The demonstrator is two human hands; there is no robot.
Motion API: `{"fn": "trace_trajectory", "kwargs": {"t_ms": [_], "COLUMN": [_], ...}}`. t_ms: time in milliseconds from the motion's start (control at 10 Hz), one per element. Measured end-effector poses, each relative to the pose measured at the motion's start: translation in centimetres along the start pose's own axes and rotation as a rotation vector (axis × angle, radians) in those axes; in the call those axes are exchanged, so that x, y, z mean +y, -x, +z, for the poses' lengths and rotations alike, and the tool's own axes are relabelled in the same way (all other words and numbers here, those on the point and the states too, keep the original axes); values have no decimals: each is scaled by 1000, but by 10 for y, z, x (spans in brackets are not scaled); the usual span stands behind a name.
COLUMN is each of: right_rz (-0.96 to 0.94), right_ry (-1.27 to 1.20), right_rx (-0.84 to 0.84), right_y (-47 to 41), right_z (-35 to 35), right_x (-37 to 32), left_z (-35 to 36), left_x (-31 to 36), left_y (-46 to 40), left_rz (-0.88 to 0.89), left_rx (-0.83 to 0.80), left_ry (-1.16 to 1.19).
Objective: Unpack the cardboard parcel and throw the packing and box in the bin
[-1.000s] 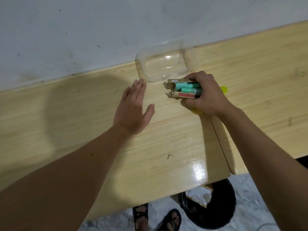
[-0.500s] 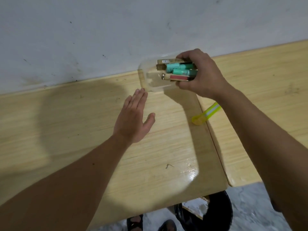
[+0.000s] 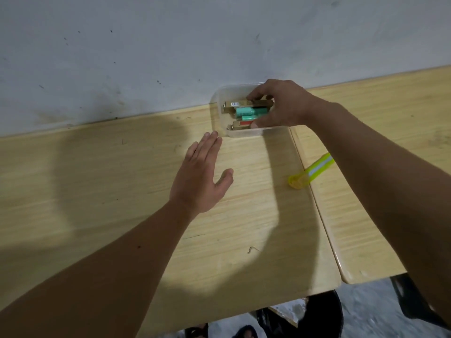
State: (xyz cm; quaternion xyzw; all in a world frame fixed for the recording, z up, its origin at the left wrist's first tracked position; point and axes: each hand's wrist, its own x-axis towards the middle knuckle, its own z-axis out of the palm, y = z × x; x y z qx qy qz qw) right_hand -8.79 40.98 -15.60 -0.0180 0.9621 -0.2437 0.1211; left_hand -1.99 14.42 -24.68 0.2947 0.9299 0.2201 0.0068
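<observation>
My right hand [image 3: 280, 106] reaches into a clear plastic tub [image 3: 217, 98] against the wall and grips a bundle of small items [image 3: 246, 113]: gold-brown slim boxes and teal tubes, one box with a red face. The bundle sits low inside the tub. My left hand [image 3: 200, 174] lies flat on the wooden table with fingers spread, just in front of the tub, holding nothing. A black bin [image 3: 319, 313] stands on the floor under the table's near edge, with cardboard showing inside it.
A yellow-green utility knife [image 3: 310, 172] lies on the seam between the two wooden tabletops [image 3: 97, 179], right of my left hand. The wall runs close behind the tub. My sandalled feet [image 3: 219, 331] show at the bottom.
My right hand has carried the bundle from above the tub's rim down into the tub. The left hand has stayed flat on the table.
</observation>
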Motion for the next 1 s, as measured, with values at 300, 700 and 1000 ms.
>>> {"fn": "trace_trajectory", "kwargs": {"t_ms": [300, 700, 1000], "right_rz": [20, -50, 84], "right_ry": [-39, -264, 45], "right_rx": [70, 675, 464], "right_y": [8, 97, 119], "right_z": [5, 68, 144], "right_x": [-4, -32, -54], "left_z": [-1, 0, 2], "left_x": [1, -1, -2], "left_y": [0, 1, 1], "left_rz": [0, 39, 49], "left_rx": [4, 3, 10], "left_ry": [-12, -22, -17]}}
